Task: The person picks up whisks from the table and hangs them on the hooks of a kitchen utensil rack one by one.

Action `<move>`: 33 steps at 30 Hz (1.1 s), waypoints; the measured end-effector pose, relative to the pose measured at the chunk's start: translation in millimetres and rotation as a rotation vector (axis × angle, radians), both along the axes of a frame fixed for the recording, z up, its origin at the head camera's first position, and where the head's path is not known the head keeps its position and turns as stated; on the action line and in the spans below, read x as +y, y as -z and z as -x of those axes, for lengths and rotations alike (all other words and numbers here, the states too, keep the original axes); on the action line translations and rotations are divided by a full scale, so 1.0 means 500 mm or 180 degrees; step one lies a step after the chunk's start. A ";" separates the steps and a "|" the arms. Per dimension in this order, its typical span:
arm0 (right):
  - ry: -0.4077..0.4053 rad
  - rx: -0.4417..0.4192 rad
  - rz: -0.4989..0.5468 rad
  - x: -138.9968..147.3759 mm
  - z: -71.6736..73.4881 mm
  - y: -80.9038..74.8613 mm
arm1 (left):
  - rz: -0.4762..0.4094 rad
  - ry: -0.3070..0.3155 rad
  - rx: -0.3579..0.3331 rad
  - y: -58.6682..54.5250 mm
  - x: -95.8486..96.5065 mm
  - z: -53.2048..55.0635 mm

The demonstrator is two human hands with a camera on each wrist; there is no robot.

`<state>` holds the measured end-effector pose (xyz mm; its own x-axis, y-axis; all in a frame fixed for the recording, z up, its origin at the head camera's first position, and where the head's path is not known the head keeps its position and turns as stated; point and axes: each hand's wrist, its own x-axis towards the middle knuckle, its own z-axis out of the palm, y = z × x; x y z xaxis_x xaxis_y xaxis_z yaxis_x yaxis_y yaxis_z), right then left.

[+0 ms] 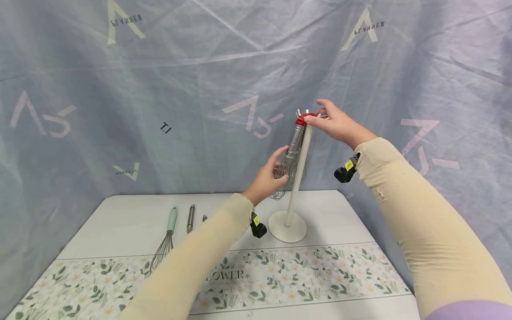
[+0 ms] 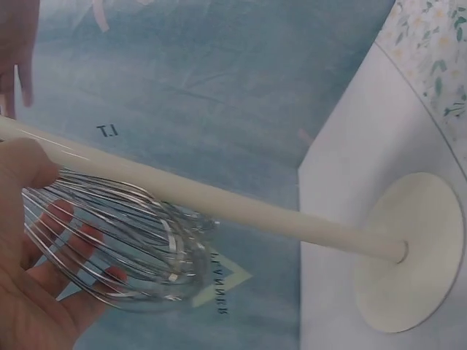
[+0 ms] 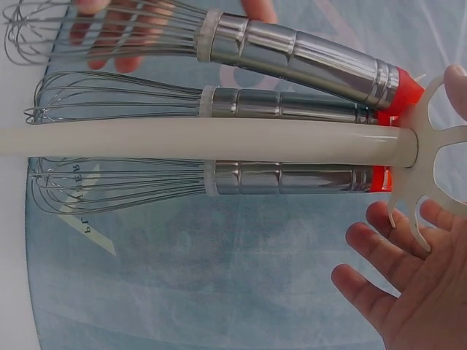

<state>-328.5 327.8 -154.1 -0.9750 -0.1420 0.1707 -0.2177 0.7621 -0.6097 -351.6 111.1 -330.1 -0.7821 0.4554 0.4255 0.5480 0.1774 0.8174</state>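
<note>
Red-ended metal whisks hang from the hub of a cream stand. My left hand is around the wires of the nearest whisk, fingers spread behind them and thumb on the pole side. That whisk's handle angles slightly away from the pole. At the stand's top, my right hand holds the hub, thumb on one side by the red end and fingers among the prongs on the other. Two further whisks hang behind the pole in the right wrist view.
The stand's round base rests on a white table with a floral band. A whisk with a mint handle lies at left, beside a metal handle; my left sleeve hides more. A printed grey-blue curtain encloses the back.
</note>
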 end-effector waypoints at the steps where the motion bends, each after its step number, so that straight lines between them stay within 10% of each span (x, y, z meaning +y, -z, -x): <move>1: 0.0001 0.0004 -0.0005 0.001 0.000 0.000 | 0.0005 -0.0005 -0.0019 0.006 0.002 0.001; 18: -0.0032 0.0027 -0.0078 0.007 -0.003 0.000 | -0.0072 0.0043 -0.0525 0.131 -0.012 0.026; 33: -0.0094 -0.0084 -0.0161 0.005 -0.004 -0.009 | 0.0704 -0.0091 -0.0745 0.122 -0.060 0.005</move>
